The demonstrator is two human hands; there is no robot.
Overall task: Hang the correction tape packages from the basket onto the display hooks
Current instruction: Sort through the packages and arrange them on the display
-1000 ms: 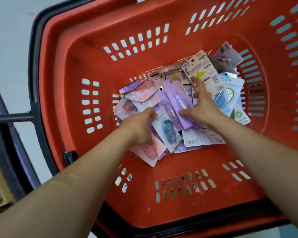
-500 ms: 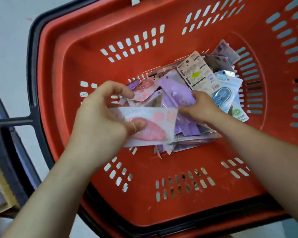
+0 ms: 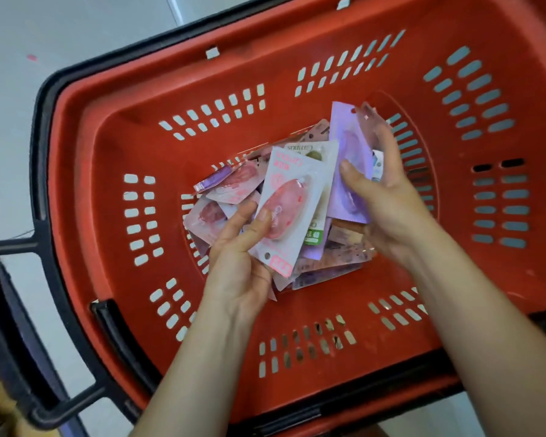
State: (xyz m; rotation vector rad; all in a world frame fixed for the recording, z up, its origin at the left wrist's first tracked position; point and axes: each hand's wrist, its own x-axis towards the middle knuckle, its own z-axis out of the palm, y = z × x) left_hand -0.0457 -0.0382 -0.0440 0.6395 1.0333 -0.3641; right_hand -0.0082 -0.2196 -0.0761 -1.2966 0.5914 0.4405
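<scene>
head view, looking straight down.

- basket (image 3: 133,127): red plastic with slotted walls and a black rim, filling most of the frame. black handle (image 3: 11,246) folded out to the left. grey floor (image 3: 76,29) beyond the rim, upper left.
- pile (image 3: 230,192): loose correction tape packs on the basket bottom, mostly pink and purple cards, overlapping and lying at mixed angles. some lie face down with the printed backs showing. exact count cannot be told.
- left hand (image 3: 237,269): palm turned up, raised over the near left part of the pile. it holds a pink pack (image 3: 292,206), thumb pressed on the blister front, fingers (image 3: 238,216) curled behind the card. the pack is tilted, its top edge pointing away and to the right. a second pack with white and green print sits directly behind it; whether the same grip has it cannot be told.
- right hand (image 3: 391,206): over the right part of the pile, just beside the left hand. it pinches a purple pack (image 3: 349,146), thumb on the front, fingers (image 3: 385,143) wrapped round the back. the pack stands nearly upright, hang hole at the top. more card edges show behind it against the fingers; blurred, number unclear.
- pink and purple packs overlap along their inner edges. both are clear of the basket bottom, above the pile, inside the basket walls.
</scene>
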